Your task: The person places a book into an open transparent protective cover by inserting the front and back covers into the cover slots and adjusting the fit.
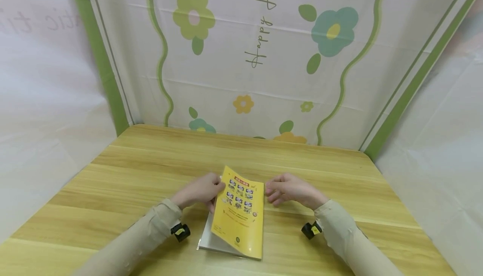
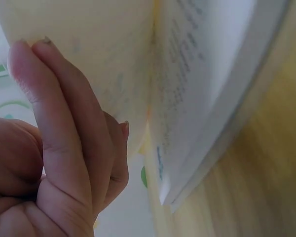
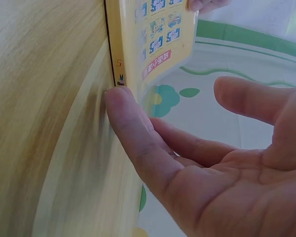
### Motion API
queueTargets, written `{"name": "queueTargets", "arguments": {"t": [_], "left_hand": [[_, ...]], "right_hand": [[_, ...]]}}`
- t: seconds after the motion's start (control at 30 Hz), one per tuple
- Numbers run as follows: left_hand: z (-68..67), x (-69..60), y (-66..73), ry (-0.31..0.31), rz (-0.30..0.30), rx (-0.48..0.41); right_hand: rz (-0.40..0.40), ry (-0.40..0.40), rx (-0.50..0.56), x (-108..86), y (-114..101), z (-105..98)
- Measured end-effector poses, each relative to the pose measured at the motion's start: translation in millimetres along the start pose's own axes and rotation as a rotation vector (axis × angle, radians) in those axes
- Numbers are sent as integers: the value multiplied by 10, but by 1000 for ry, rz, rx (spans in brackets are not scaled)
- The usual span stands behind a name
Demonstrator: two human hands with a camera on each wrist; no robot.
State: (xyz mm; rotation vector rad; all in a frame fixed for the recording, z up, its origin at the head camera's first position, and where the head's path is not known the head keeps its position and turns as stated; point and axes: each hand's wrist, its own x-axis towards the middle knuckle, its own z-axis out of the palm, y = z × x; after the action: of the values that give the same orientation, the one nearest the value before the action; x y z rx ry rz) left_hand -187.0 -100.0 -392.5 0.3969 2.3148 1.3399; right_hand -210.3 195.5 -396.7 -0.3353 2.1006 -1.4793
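Note:
A yellow-covered book (image 1: pixel 241 213) lies on the table with its cover, printed with small pictures, lifted along the left side. My left hand (image 1: pixel 198 192) pinches that cover's left edge, thumb on the outer face and fingers inside. White pages (image 1: pixel 216 241) show beneath it. In the left wrist view, printed text runs down an inner page (image 2: pixel 182 74), and my fingers (image 2: pixel 64 123) lie against the cover's inside. My right hand (image 1: pixel 296 190) is beside the spine, fingers relaxed. In the right wrist view, a fingertip (image 3: pixel 119 98) is at the spine's end; whether it touches is unclear.
The wooden table (image 1: pixel 320 167) reaches back to a pale curtain (image 1: pixel 226 66) printed with flowers and green vines. More pale sheeting hangs at the left (image 1: pixel 56 79) and right. A dark wrist camera (image 1: pixel 181 232) sits at the left cuff, another (image 1: pixel 311 230) at the right.

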Motion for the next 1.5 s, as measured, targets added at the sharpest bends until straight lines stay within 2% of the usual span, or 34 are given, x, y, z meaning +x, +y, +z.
{"name": "queueTargets", "arguments": {"t": [0.13, 0.27, 0.43, 0.63, 0.87, 1.07, 1.27, 1.37, 1.5], "left_hand": [[23, -13, -17, -3, 7, -1], [14, -28, -41, -7, 15, 39], [3, -47, -77, 6, -11, 113], [5, -63, -57, 8, -45, 134], [11, -73, -24, 1, -56, 184], [26, -81, -48, 11, -63, 220], [77, -71, -106, 6, -101, 220], [88, -61, -117, 19, -117, 226], [88, -50, -125, 68, -129, 274]], "right_hand": [[3, 2, -9, 6, -3, 4], [3, 6, -13, 11, -10, 7], [4, 7, -9, 20, -18, 12], [8, 6, -9, 25, -22, 7], [5, -2, -19, 7, -14, 0], [9, -3, -21, 0, -16, 8], [15, -16, -28, -10, -1, 6], [16, -16, -29, -15, 2, 3], [13, -14, -29, -13, -2, 2]]}}
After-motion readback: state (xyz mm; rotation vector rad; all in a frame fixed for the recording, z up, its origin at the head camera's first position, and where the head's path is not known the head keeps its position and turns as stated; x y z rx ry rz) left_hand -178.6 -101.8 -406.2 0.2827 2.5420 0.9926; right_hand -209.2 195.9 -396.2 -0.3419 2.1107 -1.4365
